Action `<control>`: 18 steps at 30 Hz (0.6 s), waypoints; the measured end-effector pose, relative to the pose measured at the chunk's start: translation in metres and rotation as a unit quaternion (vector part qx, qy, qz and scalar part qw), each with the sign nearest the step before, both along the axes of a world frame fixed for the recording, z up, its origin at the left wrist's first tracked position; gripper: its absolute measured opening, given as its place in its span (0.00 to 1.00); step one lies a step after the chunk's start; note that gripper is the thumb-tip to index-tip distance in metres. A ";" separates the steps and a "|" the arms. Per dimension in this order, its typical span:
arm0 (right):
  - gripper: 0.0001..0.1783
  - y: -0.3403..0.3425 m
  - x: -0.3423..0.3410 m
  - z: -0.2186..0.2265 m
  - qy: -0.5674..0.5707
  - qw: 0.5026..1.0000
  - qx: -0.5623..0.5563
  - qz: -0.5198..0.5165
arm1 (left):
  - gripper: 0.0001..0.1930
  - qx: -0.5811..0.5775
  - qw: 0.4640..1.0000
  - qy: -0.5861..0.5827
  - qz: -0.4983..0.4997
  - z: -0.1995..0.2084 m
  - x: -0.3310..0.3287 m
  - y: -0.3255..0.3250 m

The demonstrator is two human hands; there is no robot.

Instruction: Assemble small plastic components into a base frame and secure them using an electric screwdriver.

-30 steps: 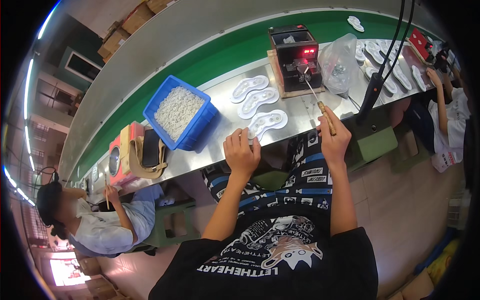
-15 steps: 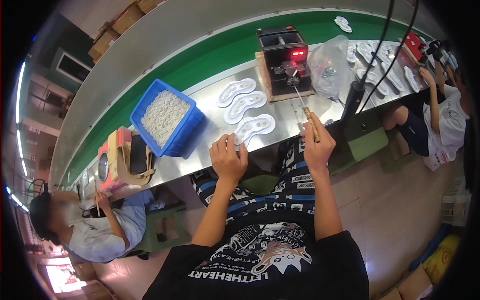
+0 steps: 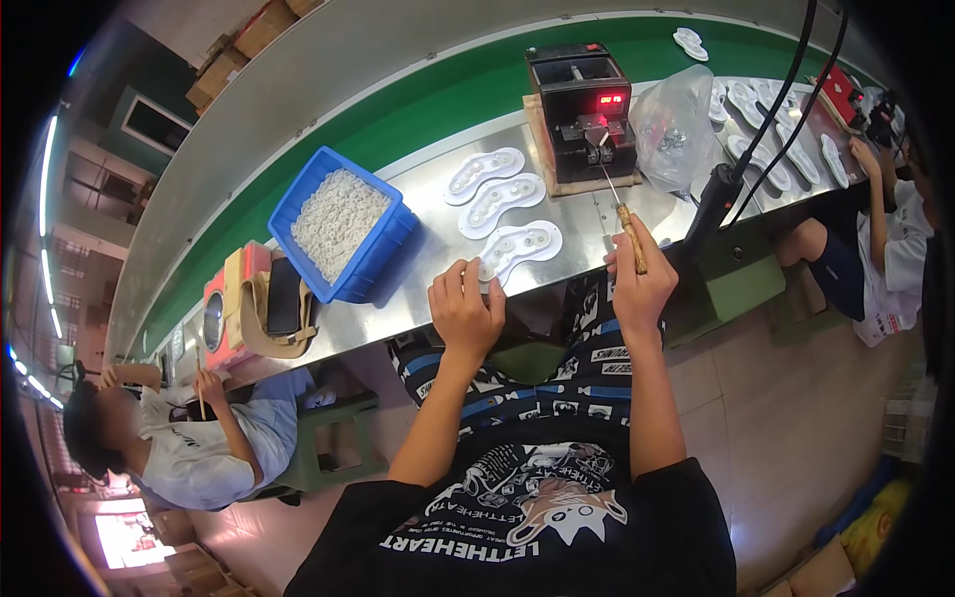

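Resting the left hand (image 3: 466,310), fingers together, on the near-left end of the closest white molded shell (image 3: 518,251) by the worktop's (image 3: 436,221) front edge, not showing whether pinching; clamping the right hand's (image 3: 642,286) fingers on a screwdriver (image 3: 630,235), pointing it toward the screw feeder (image 3: 582,104). Appearing partway along: seeing inserts (image 3: 540,239) seated in this and two other shells (image 3: 501,205) nearer the back edge, confirming none as finished. Noticing shirt lettering (image 3: 468,543) and red display digits (image 3: 611,99).
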State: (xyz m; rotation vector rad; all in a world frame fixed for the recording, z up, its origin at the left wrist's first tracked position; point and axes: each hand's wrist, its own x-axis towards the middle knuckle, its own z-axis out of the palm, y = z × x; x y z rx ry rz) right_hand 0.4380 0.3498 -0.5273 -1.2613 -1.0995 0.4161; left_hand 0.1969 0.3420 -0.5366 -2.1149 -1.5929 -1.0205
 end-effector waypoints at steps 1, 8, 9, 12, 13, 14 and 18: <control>0.18 0.001 -0.001 0.002 0.001 1.000 0.006 -0.003 | 0.18 -0.001 1.000 0.001 -0.001 0.000 0.000 0.000; 0.18 0.007 -0.005 0.005 -0.019 1.000 0.007 -0.009 | 0.18 -0.002 1.000 0.004 0.001 -0.001 -0.001 0.000; 0.18 0.008 -0.006 0.007 -0.015 1.000 0.007 -0.007 | 0.18 -0.001 1.000 0.004 0.001 0.000 -0.001 0.000; 0.18 0.014 -0.009 0.016 -0.007 1.000 -0.012 -0.003 | 0.18 -0.001 1.000 0.001 0.000 -0.001 -0.001 0.000; 0.18 0.018 -0.008 0.019 -0.004 1.000 -0.026 -0.002 | 0.18 -0.001 1.000 0.001 0.000 -0.001 -0.001 0.000; 0.18 0.023 -0.009 0.017 -0.004 1.000 -0.026 -0.001 | 0.18 -0.001 1.000 0.002 0.001 -0.001 0.000 0.000; 0.19 0.032 -0.018 0.015 0.109 0.994 -0.019 0.027 | 0.18 -0.003 1.000 0.005 0.006 0.000 0.001 0.000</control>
